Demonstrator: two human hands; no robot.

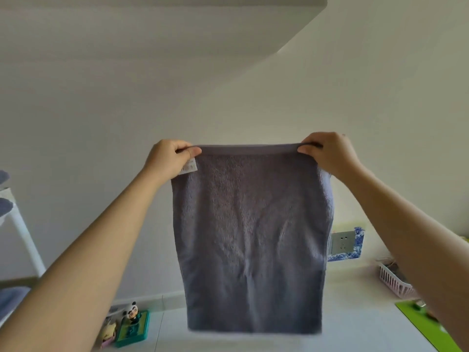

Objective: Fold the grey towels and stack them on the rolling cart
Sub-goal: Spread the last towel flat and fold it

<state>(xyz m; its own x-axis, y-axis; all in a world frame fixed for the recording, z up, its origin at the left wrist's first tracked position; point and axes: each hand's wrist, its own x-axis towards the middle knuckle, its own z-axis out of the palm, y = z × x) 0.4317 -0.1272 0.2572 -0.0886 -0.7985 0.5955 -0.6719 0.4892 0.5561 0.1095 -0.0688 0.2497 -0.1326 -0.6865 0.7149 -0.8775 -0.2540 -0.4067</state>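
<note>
The grey towel (253,240) is held up in the air, each top corner pinched by the left hand (168,158) and right hand (330,154). Its long axis hangs straight down below both grips, above the white table (355,313); neither hand is judged nearer.

The towel (251,237) hides most of the wall socket (341,243) at 3 o'clock. At 9 o'clock the cart (17,224) is cut by the edge. At 5 o'clock the right forearm hides part of the pink basket (394,282). The label (189,168) print is unreadable.
</note>
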